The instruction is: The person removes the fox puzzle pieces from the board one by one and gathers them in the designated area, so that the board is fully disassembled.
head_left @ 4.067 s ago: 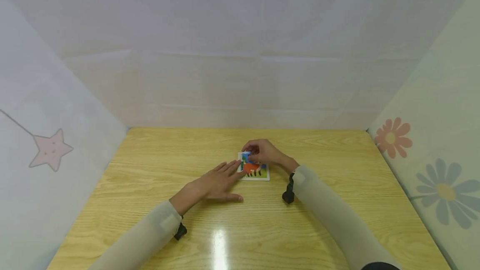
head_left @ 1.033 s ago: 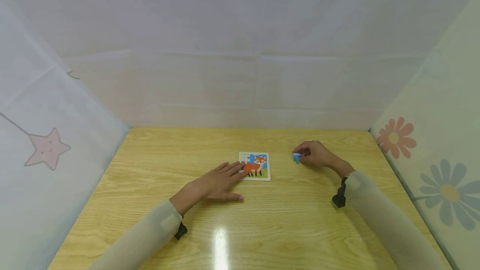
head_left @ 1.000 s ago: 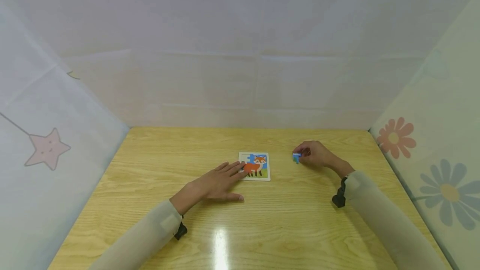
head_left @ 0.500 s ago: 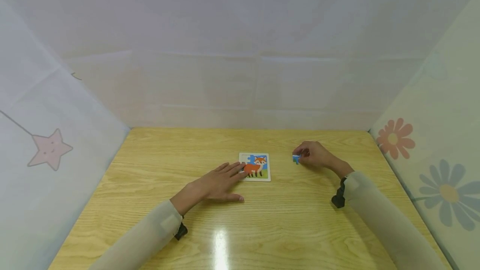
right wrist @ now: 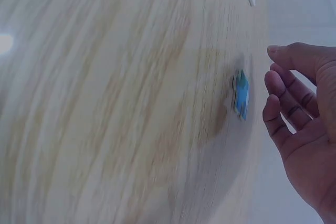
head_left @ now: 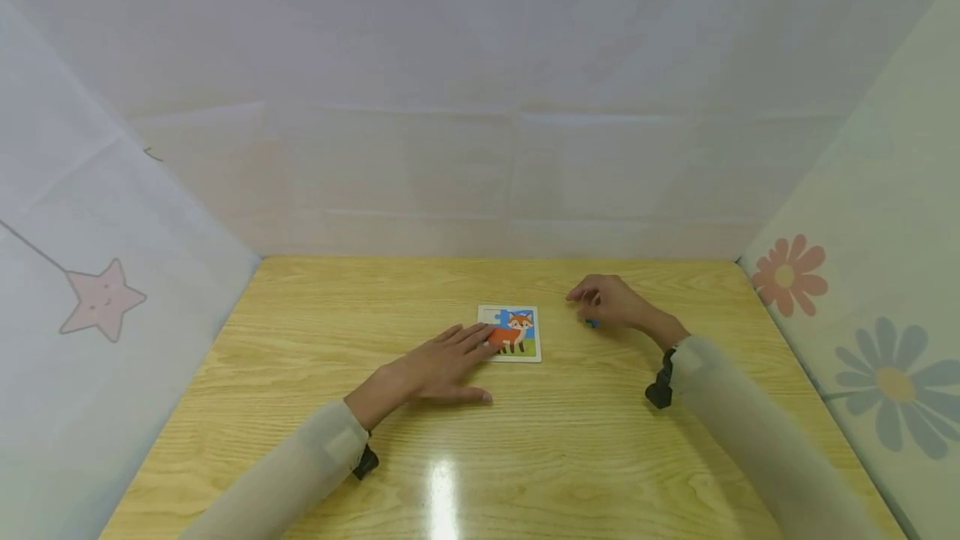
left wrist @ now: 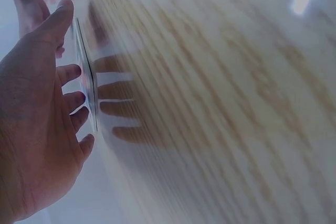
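Note:
A white-framed fox jigsaw puzzle [head_left: 519, 334] lies flat on the table, with a bare white gap at its upper left. My left hand [head_left: 435, 367] rests with straight fingers over the puzzle's left side, covering part of the picture. To the right, my right hand [head_left: 613, 301] hovers with loosely bent fingers and nothing between them. Below it on the tabletop sits a small blue-and-green jigsaw piece [right wrist: 241, 97], apart from the fingertips in the right wrist view. In the head view most of this piece is hidden under the hand.
The wooden table [head_left: 360, 298] runs back to a pale cloth wall [head_left: 480, 173]. Cloth sides with a printed star [head_left: 102, 300] and flowers [head_left: 896, 382] flank it. A bright light reflection shows on the front of the tabletop.
The right hand went from the puzzle out to the right holding the jigsaw piece, then let it go on the table and shifted slightly left. The left hand stays nearly still.

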Tool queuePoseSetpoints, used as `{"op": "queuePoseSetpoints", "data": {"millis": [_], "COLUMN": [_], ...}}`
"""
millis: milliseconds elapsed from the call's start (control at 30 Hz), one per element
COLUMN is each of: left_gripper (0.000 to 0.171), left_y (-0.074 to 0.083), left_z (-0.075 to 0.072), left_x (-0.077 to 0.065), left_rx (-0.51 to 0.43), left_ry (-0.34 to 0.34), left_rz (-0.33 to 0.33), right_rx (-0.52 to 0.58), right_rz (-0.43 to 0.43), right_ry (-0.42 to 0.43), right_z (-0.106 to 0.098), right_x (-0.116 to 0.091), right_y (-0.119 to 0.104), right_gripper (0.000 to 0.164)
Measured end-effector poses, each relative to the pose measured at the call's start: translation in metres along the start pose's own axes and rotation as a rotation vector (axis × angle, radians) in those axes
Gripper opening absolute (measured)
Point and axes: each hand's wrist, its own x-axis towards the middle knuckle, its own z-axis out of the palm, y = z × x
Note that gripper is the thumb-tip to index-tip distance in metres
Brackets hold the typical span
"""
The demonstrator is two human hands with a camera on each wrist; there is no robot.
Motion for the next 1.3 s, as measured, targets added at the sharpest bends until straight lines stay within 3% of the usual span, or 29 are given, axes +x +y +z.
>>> {"op": "queuePoseSetpoints", "data": {"millis": [367, 700, 1300], "left_gripper": [0.091, 0.088, 0.089], "left_y": [0.003, 0.005, 0.003], "left_z": [0.003, 0.002, 0.003], "left_x": [0.005, 0.006, 0.006], "left_rx": [-0.011, -0.019, -0.025], "left_ry": [0.010, 0.014, -0.003], "left_rz": [0.008, 0.011, 0.000], "right_rx": [0.009, 0.032, -0.019], "right_rz": [-0.063, -0.068, -0.079], "right_ry": [-0.024, -0.080, -0.162], "right_z": [0.022, 0.039, 0.061], "right_x": [0.028, 0.053, 0.083], "right_y": [-0.020, -0.037, -0.048], "right_gripper": [0.028, 0.031, 0.029]}}
